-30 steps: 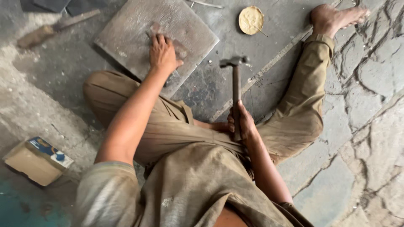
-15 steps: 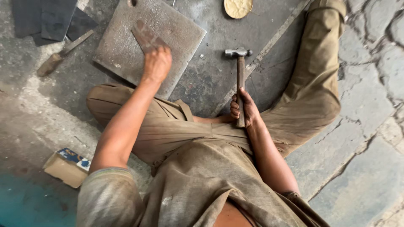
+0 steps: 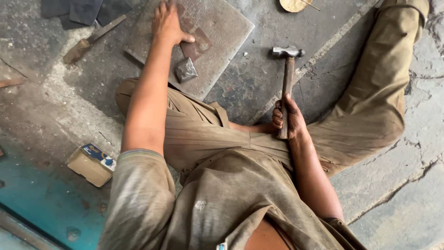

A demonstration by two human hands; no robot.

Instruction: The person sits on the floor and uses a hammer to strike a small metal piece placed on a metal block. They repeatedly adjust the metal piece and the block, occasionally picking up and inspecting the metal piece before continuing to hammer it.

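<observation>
I sit on a concrete floor with a grey stone slab (image 3: 222,23) in front of my legs. My left hand (image 3: 167,24) rests flat on the slab, its thumb touching a thin brown metal sheet (image 3: 196,44). A small grey metal block (image 3: 186,70) lies on the slab just below that sheet. My right hand (image 3: 287,116) is closed around the wooden handle of a hammer (image 3: 287,65). The hammer's steel head points away from me, over the floor to the right of the slab.
A chisel-like tool (image 3: 90,40) and dark sheet pieces (image 3: 81,9) lie at the upper left. A small open cardboard box (image 3: 91,163) sits by my left side. A round yellowish dish (image 3: 293,4) is at the top. My right leg (image 3: 374,88) stretches along cracked paving.
The view has shifted, so everything sits higher in the frame. My left hand slid up the slab, uncovering the brown sheet and the small block. The hammer stays held in my right hand.
</observation>
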